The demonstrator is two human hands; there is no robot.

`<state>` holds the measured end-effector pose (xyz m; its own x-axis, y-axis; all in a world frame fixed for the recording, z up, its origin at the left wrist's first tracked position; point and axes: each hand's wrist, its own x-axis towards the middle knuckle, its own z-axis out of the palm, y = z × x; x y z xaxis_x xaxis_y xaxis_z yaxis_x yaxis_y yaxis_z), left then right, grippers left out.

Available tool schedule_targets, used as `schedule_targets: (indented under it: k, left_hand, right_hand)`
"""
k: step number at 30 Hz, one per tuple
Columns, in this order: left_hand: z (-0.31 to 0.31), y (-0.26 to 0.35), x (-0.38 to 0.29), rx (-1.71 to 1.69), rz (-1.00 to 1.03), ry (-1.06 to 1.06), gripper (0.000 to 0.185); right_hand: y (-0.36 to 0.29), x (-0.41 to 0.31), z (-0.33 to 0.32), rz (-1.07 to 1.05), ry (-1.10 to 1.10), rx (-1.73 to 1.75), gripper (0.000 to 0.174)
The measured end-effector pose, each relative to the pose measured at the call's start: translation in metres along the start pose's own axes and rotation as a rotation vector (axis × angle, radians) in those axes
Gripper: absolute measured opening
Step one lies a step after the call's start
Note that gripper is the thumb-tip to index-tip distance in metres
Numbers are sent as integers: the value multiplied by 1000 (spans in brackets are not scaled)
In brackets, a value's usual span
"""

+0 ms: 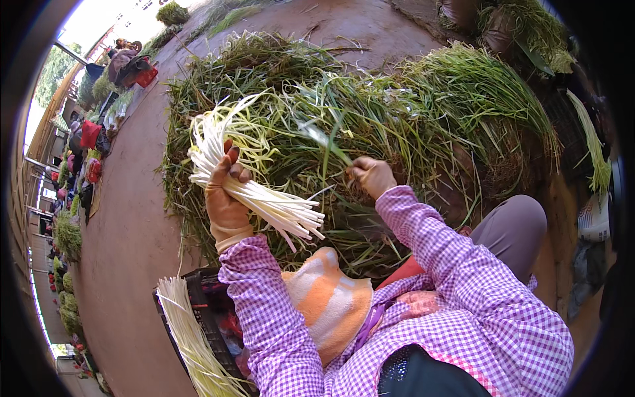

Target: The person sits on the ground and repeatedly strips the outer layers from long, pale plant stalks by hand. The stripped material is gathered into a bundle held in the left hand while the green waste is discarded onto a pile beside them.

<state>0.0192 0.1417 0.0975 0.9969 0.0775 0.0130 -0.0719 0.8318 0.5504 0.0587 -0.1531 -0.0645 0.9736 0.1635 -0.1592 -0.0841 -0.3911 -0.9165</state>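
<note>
My left hand (pixel 227 203) grips a thick bunch of long white-and-pale-yellow plant stalks (pixel 275 202). Their even ends point to the lower right, and the thin yellow tips curl at the upper left. My right hand (pixel 373 176) is closed around a small tuft of green leaves (pixel 340 153), blurred at its far end. Both hands are above a wide heap of loose green leafy plants (pixel 387 111), some with brown roots. What my right fingertips pinch is partly hidden behind the hand.
At lower left, a black plastic crate (pixel 202 312) has another bunch of pale stalks (pixel 186 332) lying along it. A striped orange-and-white towel (pixel 330 302) lies against my lap. More pale stalks (pixel 593 141) hang at right. Other people (pixel 126 67) sit among plant bundles at far left.
</note>
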Motion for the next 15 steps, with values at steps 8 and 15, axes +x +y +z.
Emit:
schedule_targets:
  k: [8,15]
  left_hand:
    - [22,-46,1,474,-21,162,25]
    - [36,-95,-6,682,-242,347,15]
  right_hand:
    - [-30,-13,-48,-43,-74,820,26]
    - [-28,-35,-29,224,-155,881,19]
